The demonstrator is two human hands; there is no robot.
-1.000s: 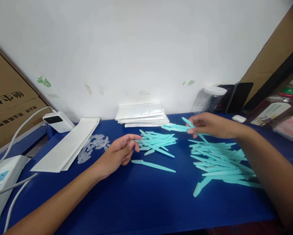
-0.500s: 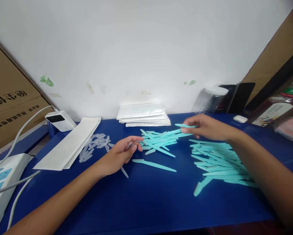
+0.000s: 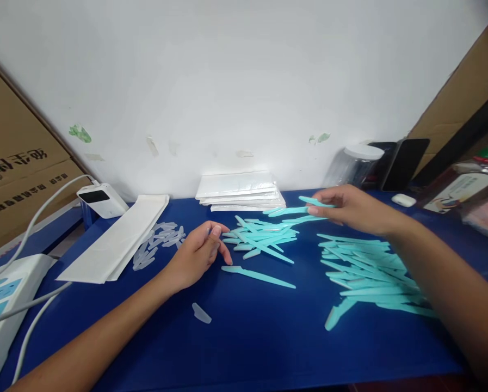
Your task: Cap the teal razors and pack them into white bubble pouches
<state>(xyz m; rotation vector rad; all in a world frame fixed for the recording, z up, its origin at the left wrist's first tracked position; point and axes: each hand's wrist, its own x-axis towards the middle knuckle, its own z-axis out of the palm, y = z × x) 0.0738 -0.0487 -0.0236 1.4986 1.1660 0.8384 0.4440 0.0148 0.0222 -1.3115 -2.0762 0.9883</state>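
Observation:
My right hand [image 3: 345, 207] pinches turquoise eyebrow razors [image 3: 286, 211] above the far side of the middle pile [image 3: 264, 237]. The held razors fan out to the left. Left of that pile, my left hand [image 3: 201, 253] has thumb and forefinger drawn together. Whether they hold anything is too small to make out. Just in front of its fingers lies a single eyebrow razor [image 3: 260, 276]. One translucent blade cap [image 3: 202, 313] rests on the table nearer to me. A heap of similar caps [image 3: 160, 239] lies beyond my left wrist.
A larger razor pile [image 3: 366, 272] lies under my right forearm. White paper strips [image 3: 113, 239] and flat white packets [image 3: 238, 188] lie at the back. A white device [image 3: 103, 200] and power strip [image 3: 13, 294] stand left, a lidded jar [image 3: 353, 166] and bottle [image 3: 459, 185] right.
My right hand has risen slightly away from the middle pile, with more razors showing at its fingers. My left hand has drawn back a little left. The loose cap has moved nearer to me.

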